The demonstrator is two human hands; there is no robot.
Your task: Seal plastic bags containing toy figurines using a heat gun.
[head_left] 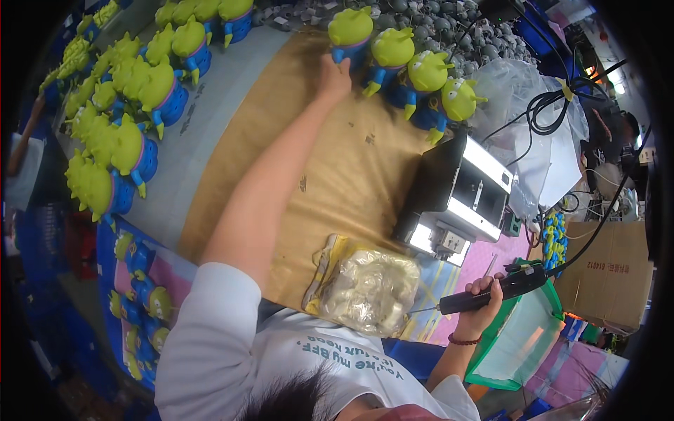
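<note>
The left hand reaches to the far side of the brown-covered desk and touches the blue lower body of the green-headed toy figure, at the left end of a row of 4; the fingertips are hidden, so I cannot tell whether they are clamped on it or only resting there. The right hand is wrapped around a black electric screwdriver, its thin bit pointing left toward the clear plastic bag at the near edge. To handle this well, I would take the figure by its solid trunk rather than its ears or arms, and draw it clear of the 3 other figures beside it so that none is knocked over. The screwdriver is best held low, with the bit off the plastic and away from the left forearm. Its cable should hang slack, and the black-and-white machine deserves a wide path.
</note>
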